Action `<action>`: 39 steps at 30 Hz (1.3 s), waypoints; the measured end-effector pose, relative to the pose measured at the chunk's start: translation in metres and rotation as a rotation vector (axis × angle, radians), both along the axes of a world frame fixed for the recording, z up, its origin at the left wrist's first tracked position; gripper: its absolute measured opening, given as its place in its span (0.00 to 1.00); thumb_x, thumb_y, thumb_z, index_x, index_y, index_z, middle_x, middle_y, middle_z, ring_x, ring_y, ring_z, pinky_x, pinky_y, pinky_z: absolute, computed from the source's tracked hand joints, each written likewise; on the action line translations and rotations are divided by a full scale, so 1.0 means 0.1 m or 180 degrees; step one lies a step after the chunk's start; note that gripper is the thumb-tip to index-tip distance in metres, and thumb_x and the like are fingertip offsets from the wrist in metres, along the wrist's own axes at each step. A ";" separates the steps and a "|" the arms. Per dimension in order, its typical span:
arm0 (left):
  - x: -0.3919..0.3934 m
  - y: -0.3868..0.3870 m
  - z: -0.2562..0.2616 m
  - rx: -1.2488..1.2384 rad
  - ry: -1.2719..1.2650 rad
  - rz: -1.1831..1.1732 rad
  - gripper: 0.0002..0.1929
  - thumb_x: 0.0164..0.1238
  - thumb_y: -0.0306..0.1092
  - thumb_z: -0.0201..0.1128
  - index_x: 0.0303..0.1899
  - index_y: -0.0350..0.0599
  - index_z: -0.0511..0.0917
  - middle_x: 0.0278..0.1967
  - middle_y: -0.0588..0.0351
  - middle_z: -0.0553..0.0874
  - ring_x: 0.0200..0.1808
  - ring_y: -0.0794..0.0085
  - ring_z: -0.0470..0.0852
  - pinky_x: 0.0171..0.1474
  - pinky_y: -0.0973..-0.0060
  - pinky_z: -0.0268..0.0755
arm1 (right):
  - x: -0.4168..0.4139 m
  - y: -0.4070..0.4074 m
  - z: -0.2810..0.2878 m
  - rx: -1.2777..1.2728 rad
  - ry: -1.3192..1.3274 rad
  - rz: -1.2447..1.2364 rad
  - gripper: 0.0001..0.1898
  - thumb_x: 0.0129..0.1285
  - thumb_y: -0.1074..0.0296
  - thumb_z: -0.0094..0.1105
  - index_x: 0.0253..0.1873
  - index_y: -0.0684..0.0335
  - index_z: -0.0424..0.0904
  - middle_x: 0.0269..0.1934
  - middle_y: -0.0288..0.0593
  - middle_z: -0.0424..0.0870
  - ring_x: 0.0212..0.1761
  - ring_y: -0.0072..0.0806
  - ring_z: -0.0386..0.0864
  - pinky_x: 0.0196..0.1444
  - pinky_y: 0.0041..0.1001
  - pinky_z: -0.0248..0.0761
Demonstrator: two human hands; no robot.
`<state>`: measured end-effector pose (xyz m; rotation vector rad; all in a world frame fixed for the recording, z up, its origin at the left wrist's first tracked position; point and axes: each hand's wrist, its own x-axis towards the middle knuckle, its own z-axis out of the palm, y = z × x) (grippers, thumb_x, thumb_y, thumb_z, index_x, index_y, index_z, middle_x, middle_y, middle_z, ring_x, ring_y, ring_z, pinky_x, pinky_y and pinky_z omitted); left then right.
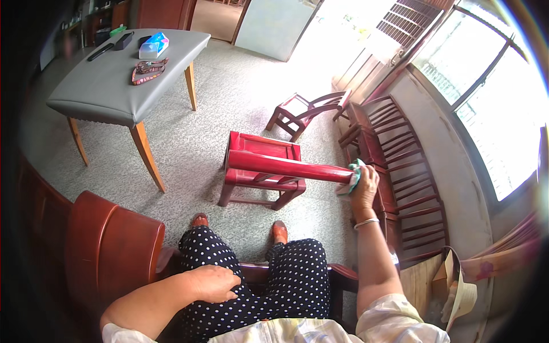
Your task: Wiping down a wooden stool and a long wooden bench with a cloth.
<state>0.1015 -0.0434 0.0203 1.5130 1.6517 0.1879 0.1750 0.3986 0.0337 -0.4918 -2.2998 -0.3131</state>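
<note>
A red wooden chair (261,180) stands in front of me, its back turned towards me. Its thick, glossy top rail (291,166) runs across the view, with the seat panel (268,143) beyond. At the rail's right end, my right hand (365,184) holds a white and green cloth (355,176) against the wood. My left hand (214,283) lies on my thigh in dotted trousers (210,253), loosely curled and holding nothing, the thumb a little apart.
A grey-covered table (94,90) at the left bears a tissue pack (154,45) and a patterned strap (148,73). A smaller wooden chair (300,111) stands beyond. Along the right wall runs a slatted wooden bench (407,171), with a straw hat (463,296) nearer me.
</note>
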 end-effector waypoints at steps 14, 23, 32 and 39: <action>-0.04 -0.05 0.04 0.0093 -0.0176 0.0067 0.21 0.65 0.46 0.58 0.52 0.40 0.77 0.46 0.40 0.82 0.50 0.50 0.80 0.56 0.60 0.71 | -1.38 -2.30 0.24 -0.0369 -0.0639 0.1794 0.28 0.42 0.71 0.63 0.54 0.59 0.71 0.47 0.44 0.72 0.52 0.40 0.71 0.58 0.38 0.61; -0.03 -0.10 -0.01 0.0240 -0.0153 0.0200 0.22 0.65 0.46 0.58 0.53 0.41 0.76 0.46 0.42 0.82 0.50 0.51 0.80 0.56 0.60 0.71 | -0.37 -0.59 0.17 0.0193 -0.0561 0.0671 0.23 0.43 0.72 0.65 0.49 0.56 0.73 0.46 0.44 0.75 0.53 0.42 0.72 0.63 0.46 0.59; -0.02 0.04 0.01 -0.0025 -0.0093 -0.0018 0.21 0.65 0.45 0.58 0.53 0.41 0.77 0.46 0.41 0.82 0.50 0.50 0.80 0.55 0.60 0.72 | -0.16 -0.28 0.09 0.0024 -0.0297 -0.0013 0.14 0.60 0.63 0.54 0.49 0.62 0.74 0.48 0.50 0.75 0.54 0.48 0.71 0.57 0.42 0.63; -0.02 -0.04 0.00 0.0007 -0.0088 0.0072 0.20 0.65 0.45 0.58 0.50 0.40 0.78 0.46 0.41 0.82 0.51 0.51 0.80 0.56 0.59 0.71 | -1.04 -1.82 0.25 -0.0303 -0.0715 0.0854 0.24 0.45 0.62 0.67 0.50 0.58 0.74 0.46 0.45 0.74 0.52 0.44 0.71 0.54 0.41 0.62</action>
